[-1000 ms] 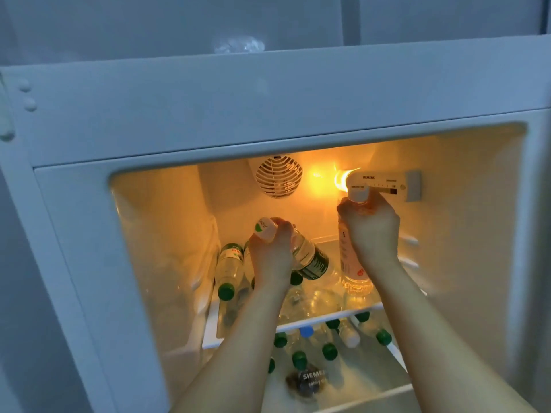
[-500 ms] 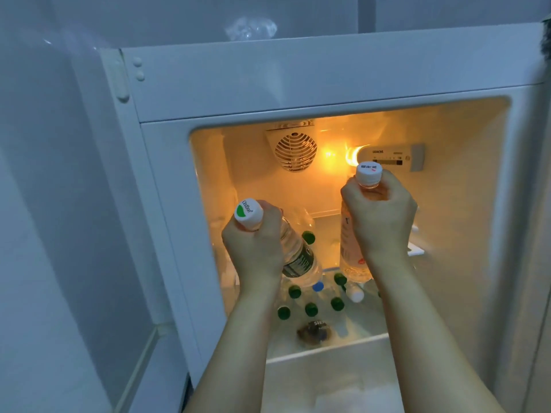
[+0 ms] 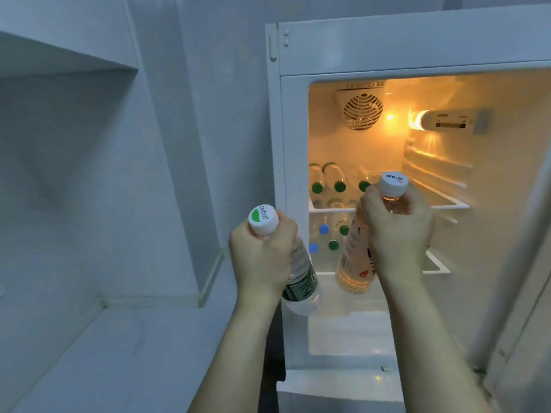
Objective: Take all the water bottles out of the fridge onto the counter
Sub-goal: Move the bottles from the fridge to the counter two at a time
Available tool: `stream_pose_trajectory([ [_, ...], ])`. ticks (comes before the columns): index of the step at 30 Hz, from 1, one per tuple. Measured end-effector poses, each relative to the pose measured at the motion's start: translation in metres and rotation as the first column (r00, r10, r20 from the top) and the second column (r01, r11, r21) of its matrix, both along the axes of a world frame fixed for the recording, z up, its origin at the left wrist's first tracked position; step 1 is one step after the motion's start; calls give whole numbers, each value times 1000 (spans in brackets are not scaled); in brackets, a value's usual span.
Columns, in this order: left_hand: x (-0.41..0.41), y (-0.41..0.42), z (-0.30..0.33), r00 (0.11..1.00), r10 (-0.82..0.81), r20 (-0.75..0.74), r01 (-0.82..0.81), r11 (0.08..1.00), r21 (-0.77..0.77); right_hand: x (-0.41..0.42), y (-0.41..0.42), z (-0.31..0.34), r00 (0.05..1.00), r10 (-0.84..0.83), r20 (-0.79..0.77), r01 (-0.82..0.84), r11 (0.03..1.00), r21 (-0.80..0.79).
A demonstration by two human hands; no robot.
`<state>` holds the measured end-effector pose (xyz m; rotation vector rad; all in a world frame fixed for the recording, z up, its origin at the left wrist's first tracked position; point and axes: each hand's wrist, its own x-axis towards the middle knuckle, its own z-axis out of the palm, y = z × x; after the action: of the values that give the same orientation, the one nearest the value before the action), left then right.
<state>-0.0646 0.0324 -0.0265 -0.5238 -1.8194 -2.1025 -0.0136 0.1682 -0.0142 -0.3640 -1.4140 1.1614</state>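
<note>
From the head camera, the left hand [image 3: 264, 257] is clenched around the neck of a clear water bottle [image 3: 301, 286] with a dark green label. Its long axis tilts, the white-and-green cap up and toward the person, the base pointing down toward the fridge [image 3: 372, 46]. It hangs outside the fridge, just in front of its left frame.

The right hand [image 3: 398, 228] grips the neck of a second bottle [image 3: 354, 254], orange-tinted, nearly upright with its white cap on top and its base low, in front of the fridge opening.

Inside the fridge, bottles lie on their sides with caps facing out: three green caps [image 3: 340, 186] on the upper shelf [image 3: 447, 204], and below it two green caps and two blue caps [image 3: 323, 229]. The counter [image 3: 119, 353] lies left of the fridge.
</note>
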Motion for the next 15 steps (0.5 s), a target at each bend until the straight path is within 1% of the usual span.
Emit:
stream_pose_trajectory([
  [2, 11, -33, -12, 999, 52, -5, -53, 998, -33, 8, -27, -10, 998, 57, -29, -57, 998, -7],
  [5, 36, -93, -30, 992, 128, 16, -126, 987, -98, 22, -82, -30, 991, 132, 28, -132, 991, 4],
  [7, 48, -119, -38, 986, 161, 45, -154, 980, -127, 28, -103, -39, 984, 173, 32, -172, 985, -18],
  [10, 73, -162, -49, 973, 214, 92, -197, 967, -164, 45, -141, -54, 969, 234, 83, -231, 972, -43],
  [15, 119, -219, -52, 938, 327, 118, -305, 937, -170, 70, -199, -68, 894, 426, 135, -416, 904, -99],
])
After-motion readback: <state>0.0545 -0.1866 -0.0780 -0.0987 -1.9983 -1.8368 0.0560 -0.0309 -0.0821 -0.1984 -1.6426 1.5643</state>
